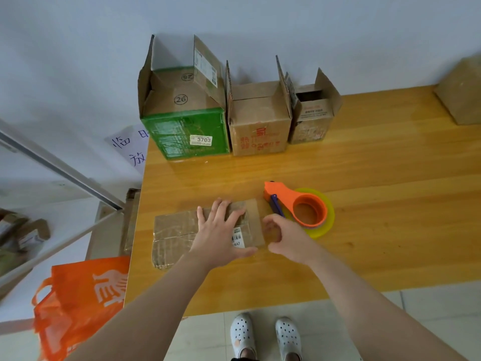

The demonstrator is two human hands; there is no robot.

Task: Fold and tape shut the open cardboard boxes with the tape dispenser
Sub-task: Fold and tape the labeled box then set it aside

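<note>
A flattened cardboard box with old tape and a white label lies near the front left of the wooden table. My left hand lies flat on it with fingers spread. My right hand hovers at the box's right edge, fingers curled, holding nothing that I can see. Just behind it lies the orange tape dispenser with a yellowish tape roll. Three open boxes stand at the back: a green one, a brown one and a small one.
Another cardboard box sits at the table's far right. An orange bag hangs off the table's left front corner. Flat cardboard leans beside the table's left edge. My feet in white shoes stand below the front edge.
</note>
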